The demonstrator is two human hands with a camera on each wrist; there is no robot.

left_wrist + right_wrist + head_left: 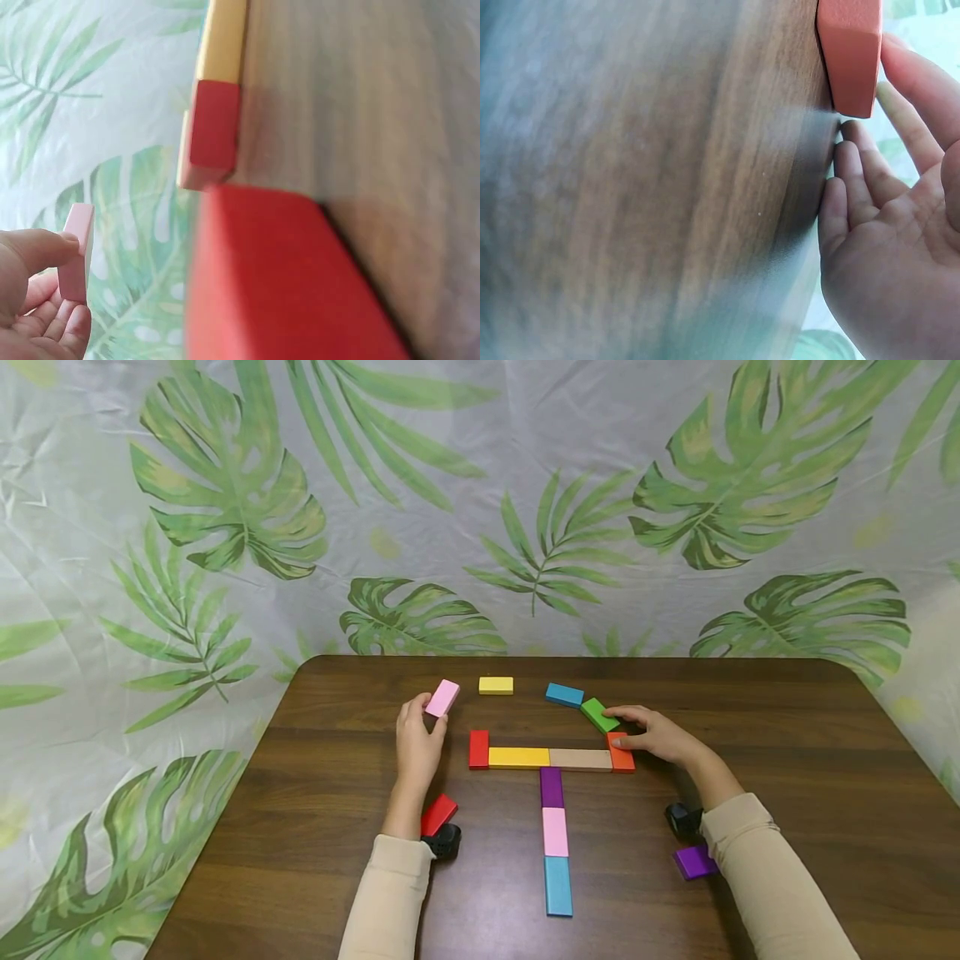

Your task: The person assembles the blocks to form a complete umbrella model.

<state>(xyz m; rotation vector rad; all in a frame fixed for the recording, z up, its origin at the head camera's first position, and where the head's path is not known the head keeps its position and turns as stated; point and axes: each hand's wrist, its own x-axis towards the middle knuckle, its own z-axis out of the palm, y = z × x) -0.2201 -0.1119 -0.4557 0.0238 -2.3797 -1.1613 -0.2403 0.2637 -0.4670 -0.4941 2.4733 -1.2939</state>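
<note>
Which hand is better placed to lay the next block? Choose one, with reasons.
Left, likely: the left hand pinches a pale pink rectangular block, while the right hand touches an orange rectangular block.

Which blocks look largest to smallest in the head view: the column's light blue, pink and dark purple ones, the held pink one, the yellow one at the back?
1. Light blue block
2. Column's pink block
3. Dark purple block
Held pink block and back yellow block: smallest, too alike to rank.
</note>
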